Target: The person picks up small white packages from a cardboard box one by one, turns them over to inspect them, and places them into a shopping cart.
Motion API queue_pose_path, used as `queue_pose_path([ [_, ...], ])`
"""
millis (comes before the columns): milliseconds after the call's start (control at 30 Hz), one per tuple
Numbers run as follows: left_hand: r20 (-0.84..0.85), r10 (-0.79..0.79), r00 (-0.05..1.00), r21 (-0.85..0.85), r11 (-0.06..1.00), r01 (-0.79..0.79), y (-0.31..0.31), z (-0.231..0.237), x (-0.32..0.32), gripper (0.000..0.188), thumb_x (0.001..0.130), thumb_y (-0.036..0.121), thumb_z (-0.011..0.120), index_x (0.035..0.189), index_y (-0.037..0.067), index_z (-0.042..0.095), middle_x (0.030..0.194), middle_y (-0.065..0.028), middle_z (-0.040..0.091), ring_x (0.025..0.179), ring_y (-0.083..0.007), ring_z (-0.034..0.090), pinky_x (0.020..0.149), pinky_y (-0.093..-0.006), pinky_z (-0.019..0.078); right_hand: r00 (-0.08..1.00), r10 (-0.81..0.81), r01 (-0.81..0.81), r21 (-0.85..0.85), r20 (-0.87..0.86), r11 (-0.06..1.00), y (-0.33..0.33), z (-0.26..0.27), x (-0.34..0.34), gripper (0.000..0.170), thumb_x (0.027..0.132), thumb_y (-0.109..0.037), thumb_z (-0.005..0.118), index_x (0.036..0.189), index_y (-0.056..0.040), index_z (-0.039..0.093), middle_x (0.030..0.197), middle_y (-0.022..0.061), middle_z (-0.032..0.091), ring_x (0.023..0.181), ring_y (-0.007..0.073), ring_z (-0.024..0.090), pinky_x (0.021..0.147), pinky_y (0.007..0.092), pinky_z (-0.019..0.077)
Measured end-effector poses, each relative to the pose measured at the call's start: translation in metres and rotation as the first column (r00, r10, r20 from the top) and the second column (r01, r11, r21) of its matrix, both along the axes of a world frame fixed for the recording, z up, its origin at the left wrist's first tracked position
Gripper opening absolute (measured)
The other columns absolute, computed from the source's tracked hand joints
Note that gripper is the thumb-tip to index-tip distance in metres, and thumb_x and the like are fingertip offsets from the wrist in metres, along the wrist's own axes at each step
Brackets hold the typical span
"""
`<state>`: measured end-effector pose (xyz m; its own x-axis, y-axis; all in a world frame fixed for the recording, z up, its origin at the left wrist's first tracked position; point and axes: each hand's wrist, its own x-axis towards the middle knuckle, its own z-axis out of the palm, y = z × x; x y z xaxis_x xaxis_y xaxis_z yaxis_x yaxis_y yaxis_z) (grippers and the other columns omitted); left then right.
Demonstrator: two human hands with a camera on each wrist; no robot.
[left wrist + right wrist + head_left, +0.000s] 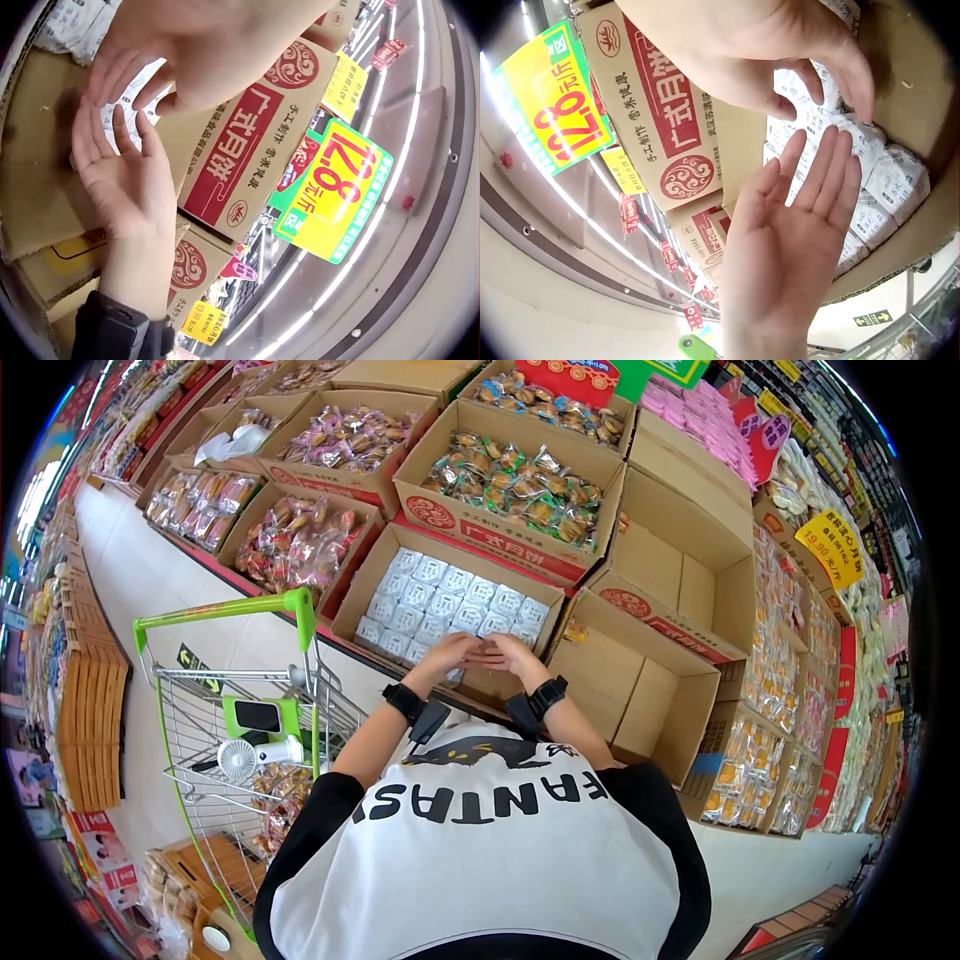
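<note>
Both hands hover over the front of a cardboard box [490,684] that holds rows of white wrapped packets [445,603]. My left hand [450,656] and right hand [510,657] meet fingertip to fingertip in the head view. Palm up and fingers loosely extended, the right hand [127,187] shows in the left wrist view with nothing in it. From the right wrist, the left hand [784,244] likewise shows a bare palm. White packets [896,184] lie beyond the fingers. Each wrist carries a black strap.
A green-handled shopping cart [222,610] stands to the left, with a small white fan [238,760] on it. More cartons adjoin the box: wrapped pastries [520,485] behind, red-wrapped packets [300,545] to the left, an open carton [600,670] to the right.
</note>
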<state>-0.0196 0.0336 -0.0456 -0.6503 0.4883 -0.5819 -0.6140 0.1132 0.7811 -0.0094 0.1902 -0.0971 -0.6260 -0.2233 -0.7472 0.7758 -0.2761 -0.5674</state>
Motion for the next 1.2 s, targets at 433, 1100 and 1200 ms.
queue_pose_path([
  [433,0.233,0.085,0.969,0.120,0.986,-0.116,0.024,-0.055,-0.016,0.023,0.078,0.018,0.047,0.095,0.003,0.046,0.086,-0.0094,0.049,0.081,-0.0197,0.051,0.076,-0.0304,0.0442,0.914,-0.378,0.364,0.110,0.148,0.925,0.015,-0.013,0.002,0.057,0.067,-0.025,0.058,0.115,-0.0103,0.031,0.121,0.0131,0.023,0.102,0.0376,0.032,0.074,0.0437,0.0432],
  [1100,0.227,0.162,0.960,0.187,0.960,-0.206,0.035,-0.063,-0.012,0.030,0.076,0.013,0.045,0.105,0.006,0.044,0.092,-0.0074,0.041,0.083,-0.0172,0.043,0.079,-0.0301,0.0417,0.809,-0.552,0.544,0.101,0.200,0.833,0.020,-0.030,-0.006,0.031,0.069,-0.028,0.053,0.097,-0.0157,0.044,0.096,0.0038,0.046,0.090,0.0201,0.043,0.077,0.0361,0.0361],
  [1200,0.235,0.192,0.953,0.197,0.950,-0.241,0.036,-0.067,-0.013,0.027,0.076,0.013,0.046,0.102,0.006,0.046,0.090,-0.0062,0.042,0.083,-0.0161,0.042,0.078,-0.0296,0.0407,0.802,-0.569,0.559,0.109,0.180,0.822,0.019,-0.025,-0.006,0.030,0.070,-0.028,0.052,0.096,-0.0152,0.044,0.096,0.0043,0.046,0.090,0.0198,0.043,0.076,0.0359,0.0366],
])
